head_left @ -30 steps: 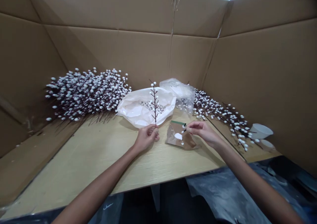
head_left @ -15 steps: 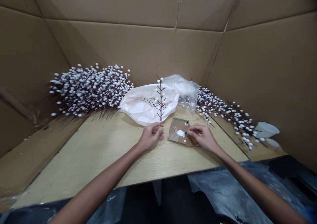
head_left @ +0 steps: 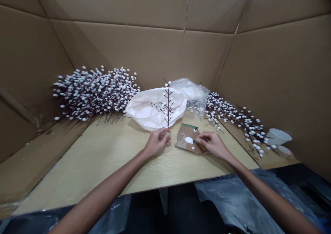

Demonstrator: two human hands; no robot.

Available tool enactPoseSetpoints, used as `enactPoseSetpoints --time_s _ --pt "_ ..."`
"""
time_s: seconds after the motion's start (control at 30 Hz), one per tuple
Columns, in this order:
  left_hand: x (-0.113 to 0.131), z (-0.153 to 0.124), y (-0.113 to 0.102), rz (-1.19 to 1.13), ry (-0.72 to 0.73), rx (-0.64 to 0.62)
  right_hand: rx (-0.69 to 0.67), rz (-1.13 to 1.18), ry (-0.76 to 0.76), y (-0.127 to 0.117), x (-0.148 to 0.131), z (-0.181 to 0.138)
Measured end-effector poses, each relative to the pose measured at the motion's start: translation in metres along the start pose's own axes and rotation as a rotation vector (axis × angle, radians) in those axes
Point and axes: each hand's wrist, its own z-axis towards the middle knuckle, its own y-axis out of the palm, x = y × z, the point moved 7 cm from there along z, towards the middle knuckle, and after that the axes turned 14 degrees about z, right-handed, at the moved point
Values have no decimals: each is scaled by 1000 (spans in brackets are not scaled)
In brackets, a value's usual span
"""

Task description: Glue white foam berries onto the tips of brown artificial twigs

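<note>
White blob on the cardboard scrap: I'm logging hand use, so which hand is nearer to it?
Right. The right hand has its fingertips just beside the white blob on the cardboard scrap. The left hand is farther off to its left, pinching an upright twig.

Twig (head_left: 168,104): thin, dark brown, few white beads, upright, base pinched in left hand (head_left: 157,142), middle of scene.
Cardboard scrap (head_left: 186,146): flat, bearing white glue blob (head_left: 189,139), right of twig.

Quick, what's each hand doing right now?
Left hand: closed on the berry twig, held upright.
Right hand: pinched shut by the white blob on the cardboard scrap; contents too small to tell.
</note>
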Motion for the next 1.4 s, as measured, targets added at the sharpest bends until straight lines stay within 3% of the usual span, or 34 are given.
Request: enactPoseSetpoints --time_s 0.3,0.47,0.8,1.13,1.4 --pt "0 1 1 -21 24 -23 -15 173 102 -9 8 4" --pt "1 0 3 -31 32 -38 47 216 70 -11 10 3" --pt "16 -10 25 -58 90 -118 49 264 52 -2 9 -6" --pt "26 -16 33 -38 149 -145 23 55 -35 -1 4 -8" --pt "19 -16 39 80 175 -201 -58 -83 -114 3 -5 -8"
